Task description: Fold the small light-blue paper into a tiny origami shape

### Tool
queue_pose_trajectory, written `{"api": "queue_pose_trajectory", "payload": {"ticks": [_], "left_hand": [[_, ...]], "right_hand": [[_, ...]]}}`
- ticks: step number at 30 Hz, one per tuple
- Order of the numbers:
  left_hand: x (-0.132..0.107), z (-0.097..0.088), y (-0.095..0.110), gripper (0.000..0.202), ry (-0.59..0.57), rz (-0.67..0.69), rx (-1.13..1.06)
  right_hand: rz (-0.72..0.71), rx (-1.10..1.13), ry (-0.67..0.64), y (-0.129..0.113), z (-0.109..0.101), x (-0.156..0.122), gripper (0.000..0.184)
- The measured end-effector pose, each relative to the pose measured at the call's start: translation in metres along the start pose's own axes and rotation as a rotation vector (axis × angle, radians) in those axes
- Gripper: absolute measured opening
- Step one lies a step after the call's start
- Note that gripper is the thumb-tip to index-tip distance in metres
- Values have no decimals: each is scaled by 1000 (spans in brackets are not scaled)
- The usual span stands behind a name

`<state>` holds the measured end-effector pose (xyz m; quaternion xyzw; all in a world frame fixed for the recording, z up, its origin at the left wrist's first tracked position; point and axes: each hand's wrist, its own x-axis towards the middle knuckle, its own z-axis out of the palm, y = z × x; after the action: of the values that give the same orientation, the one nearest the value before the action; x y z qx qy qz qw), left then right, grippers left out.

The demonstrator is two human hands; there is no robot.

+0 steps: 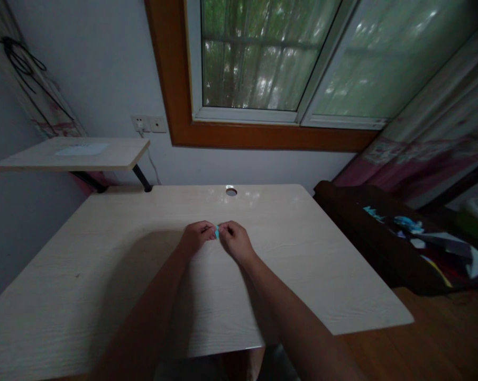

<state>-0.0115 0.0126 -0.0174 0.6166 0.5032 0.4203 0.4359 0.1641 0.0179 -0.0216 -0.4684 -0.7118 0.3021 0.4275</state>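
Closely pinched: one small blue piece [217, 232]

Holds it from two sides, at the fingertips of the left hand [195, 236] and of the right hand [236, 239], with fingers curled and tips nearly meeting. Cannot tell its material or exact shape, nor whether it touches the surface below.

Has it over the middle of one pale table [314, 286], flat, wood-grained, faintly glossy toward the far edge, and pierced there by one round hole [231, 192]. Shows, at the far left corner, one raised shelf [120, 153] on two black posts [142, 178], with one thin whitish sheet [80, 150] laid flat on top.

Faces one smooth wall [100, 58] with two squarish sockets [157, 125] and one thin white cable [154, 165]. Looks higher to one window [258, 63] of two visible glass panes, edged by one broad orange-brown wooden frame [180, 127].

Shows two folded cloth curtains [421, 121], with one coil of black cord [20, 61] before the left. Leaves uncounted, on one dark-brown covered surface [334, 233] to the right, various dim blue and whitish scraps [408, 224].
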Motion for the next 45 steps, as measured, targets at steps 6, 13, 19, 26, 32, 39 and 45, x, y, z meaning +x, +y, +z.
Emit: {"api": "queue_pose_trajectory", "payload": {"ticks": [6, 13, 19, 26, 32, 39, 45], "left_hand": [[-1, 0, 3, 21, 21, -11, -8], [-1, 0, 4, 21, 26, 1, 14], [1, 1, 0, 27, 9, -25, -57], [1, 0, -1, 22, -29, -43, -38], [-1, -5, 4, 22, -62, -23, -62], [-1, -6, 8, 20, -61, -56, -142], [-1, -6, 6, 20, -89, -43, -138]], "right_hand": [[-3, 0, 0, 0, 0, 0, 15], [12, 34, 11, 1, -1, 0, 15], [19, 54, 18, -1, -3, 1, 15], [52, 108, -17, 0, -5, 1, 16], [48, 159, -35, 1, -6, 1, 19], [29, 169, -45, -1, -6, 0, 21], [80, 213, -63, 1, -6, 1, 18]]}}
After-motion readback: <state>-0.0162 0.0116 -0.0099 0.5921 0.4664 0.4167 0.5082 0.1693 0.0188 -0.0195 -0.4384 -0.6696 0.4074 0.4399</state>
